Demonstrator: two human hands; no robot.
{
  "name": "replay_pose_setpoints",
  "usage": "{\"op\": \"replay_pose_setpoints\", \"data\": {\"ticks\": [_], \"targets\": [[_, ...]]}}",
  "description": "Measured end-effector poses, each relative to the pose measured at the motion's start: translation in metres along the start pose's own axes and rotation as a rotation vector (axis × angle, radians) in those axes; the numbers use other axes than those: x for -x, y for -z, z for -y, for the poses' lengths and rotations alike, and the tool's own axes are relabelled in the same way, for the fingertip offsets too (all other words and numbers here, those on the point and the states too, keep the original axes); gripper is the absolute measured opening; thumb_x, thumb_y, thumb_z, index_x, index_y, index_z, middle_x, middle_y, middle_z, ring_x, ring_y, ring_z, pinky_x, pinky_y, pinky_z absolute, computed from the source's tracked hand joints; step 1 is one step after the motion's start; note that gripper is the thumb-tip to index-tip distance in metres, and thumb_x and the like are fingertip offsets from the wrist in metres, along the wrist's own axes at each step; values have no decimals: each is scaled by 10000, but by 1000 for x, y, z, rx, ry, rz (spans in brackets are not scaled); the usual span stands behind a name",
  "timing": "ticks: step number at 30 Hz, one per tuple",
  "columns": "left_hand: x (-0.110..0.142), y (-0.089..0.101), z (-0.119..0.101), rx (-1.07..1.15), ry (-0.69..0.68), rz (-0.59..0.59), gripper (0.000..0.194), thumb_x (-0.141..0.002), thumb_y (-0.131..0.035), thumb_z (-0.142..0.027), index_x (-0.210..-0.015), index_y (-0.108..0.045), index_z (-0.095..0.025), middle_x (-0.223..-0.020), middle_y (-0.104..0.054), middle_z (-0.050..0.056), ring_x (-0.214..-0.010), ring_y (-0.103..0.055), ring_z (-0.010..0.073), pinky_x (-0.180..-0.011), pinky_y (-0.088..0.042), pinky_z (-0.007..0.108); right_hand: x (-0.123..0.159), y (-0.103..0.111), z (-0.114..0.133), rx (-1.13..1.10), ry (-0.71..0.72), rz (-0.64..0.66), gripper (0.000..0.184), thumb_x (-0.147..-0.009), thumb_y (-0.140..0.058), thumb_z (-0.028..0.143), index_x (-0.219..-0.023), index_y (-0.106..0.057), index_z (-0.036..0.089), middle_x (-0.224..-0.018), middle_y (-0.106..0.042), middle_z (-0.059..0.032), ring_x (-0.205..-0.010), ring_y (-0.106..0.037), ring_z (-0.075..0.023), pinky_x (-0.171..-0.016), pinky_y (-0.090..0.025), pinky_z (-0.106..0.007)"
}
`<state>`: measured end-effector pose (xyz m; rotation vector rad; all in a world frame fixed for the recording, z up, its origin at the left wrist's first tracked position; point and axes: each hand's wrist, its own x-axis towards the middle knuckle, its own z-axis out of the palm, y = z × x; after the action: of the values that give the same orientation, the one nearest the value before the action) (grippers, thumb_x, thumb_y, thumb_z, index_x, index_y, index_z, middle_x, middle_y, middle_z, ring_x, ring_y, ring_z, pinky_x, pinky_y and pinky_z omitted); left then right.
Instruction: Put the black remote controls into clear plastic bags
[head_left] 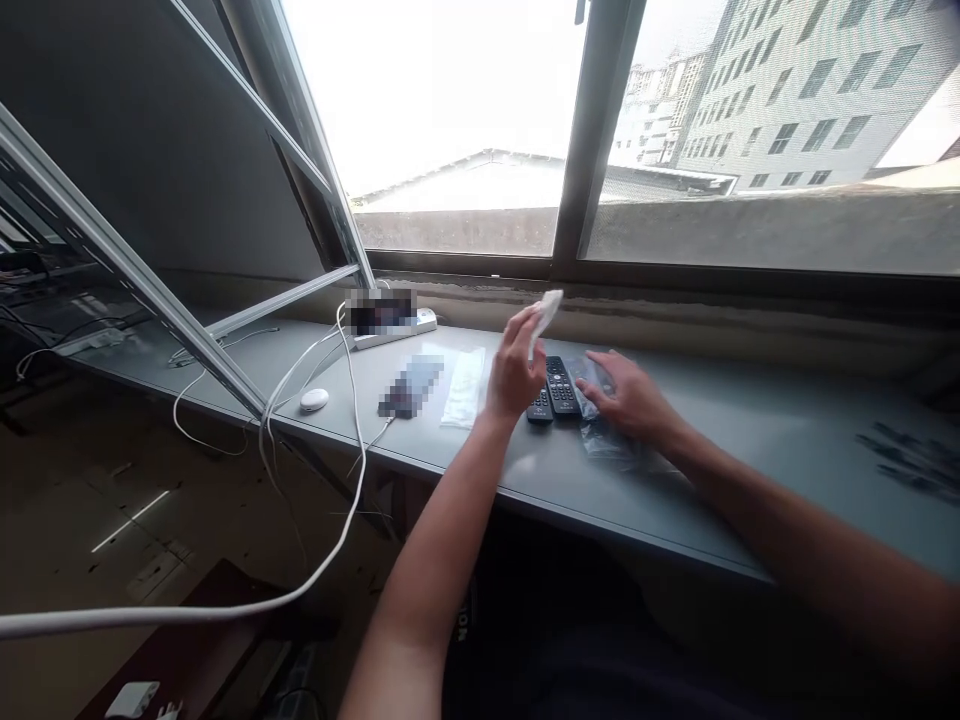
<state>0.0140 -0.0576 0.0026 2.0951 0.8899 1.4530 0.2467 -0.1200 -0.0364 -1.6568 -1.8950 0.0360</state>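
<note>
My left hand (516, 368) is raised over the desk, its fingers closed on a folded white wipe (547, 312) that sticks up past the fingertips. Two black remote controls (561, 388) lie side by side beneath and between my hands; the left one is partly hidden behind my left hand. Clear plastic bags (606, 442) lie to the right of the remotes. Over them is my right hand (626, 395), thumb and fingers apart, its fingertips by the plastic; whether it presses on the bags I cannot tell.
Left of my left hand lies a white-and-clear packet (465, 385), then a blurred phone-like device (412, 388) with a cable. A white power strip (427, 320), a round white disc (314, 400) and loose white cables (352, 480) are further left. Dark items (915, 455) lie far right.
</note>
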Motion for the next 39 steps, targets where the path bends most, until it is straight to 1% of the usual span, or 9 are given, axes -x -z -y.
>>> {"op": "replay_pose_setpoints", "data": {"ticks": [3,6,13,16,22,25,31,37,39], "targets": [[3,-14,0,320,65,133,457,-1113,-612,-312,-1552,-727,-255,-1588,-718,136,-1439,-725,283,-1272,-561,453,1,8,11,-143,68,-56,842,-1028,-721,643,-1723,-571,192,-1733,-617,-199,-1644,-536,-444,-1340,-445,-617],[3,-19,-1,596,209,186,472,-1080,-731,-397,-1524,-731,-238,-1405,-819,140,-1240,-812,254,-1181,-614,454,3,14,19,-233,101,-43,750,-993,-758,696,-1587,-704,241,-1635,-710,-172,-1607,-579,-440,-1316,-470,-629],[-1,-10,-10,843,453,161,808,-973,-900,-462,-1701,-581,-315,-1373,-829,83,-1316,-799,255,-1188,-596,421,2,16,29,-310,252,46,350,-1038,-746,598,-1180,-891,314,-1410,-840,-94,-1609,-578,-397,-1359,-421,-620],[-6,-11,0,927,451,47,688,-1022,-841,-391,-1659,-608,-277,-1400,-818,94,-1407,-753,250,-1202,-576,398,3,17,31,-351,249,41,277,-1061,-722,543,-1038,-875,314,-1281,-875,-86,-1544,-647,-376,-1327,-467,-596],[-16,3,15,1135,577,-376,463,-1074,-705,-197,-1529,-661,-276,-1442,-804,73,-1368,-757,173,-1177,-559,337,5,23,30,-583,14,-139,371,-968,-870,621,-1046,-824,261,-1222,-871,-115,-1201,-820,-361,-1148,-618,-571],[-17,8,15,1232,607,-443,412,-1099,-665,-202,-1507,-683,-251,-1427,-803,79,-1340,-761,164,-1150,-559,296,5,24,30,-635,5,-236,359,-933,-925,604,-1018,-833,268,-1066,-866,-85,-1050,-822,-333,-1052,-660,-543],[-14,-1,10,1251,689,-207,681,-1149,-514,-706,-1636,-613,-241,-1548,-731,165,-1414,-729,332,-1138,-618,462,8,26,33,-472,120,-405,137,-1044,-835,439,-1072,-871,310,-1064,-836,-62,-1000,-794,-314,-977,-656,-521],[-6,-16,13,1045,691,226,386,-1055,-811,-463,-1314,-812,-176,-1283,-836,167,-1240,-803,308,-1184,-613,477,9,22,37,-311,359,-450,140,-1078,-780,313,-1109,-914,340,-1172,-809,-98,-1073,-767,-334,-938,-661,-549],[-4,-18,16,1019,714,277,354,-1029,-840,-400,-1277,-838,-147,-1220,-849,162,-1128,-825,278,-1165,-627,467,9,21,39,-281,422,-429,202,-1098,-743,268,-1137,-918,361,-1274,-808,-97,-1179,-750,-351,-1000,-649,-580]]}}
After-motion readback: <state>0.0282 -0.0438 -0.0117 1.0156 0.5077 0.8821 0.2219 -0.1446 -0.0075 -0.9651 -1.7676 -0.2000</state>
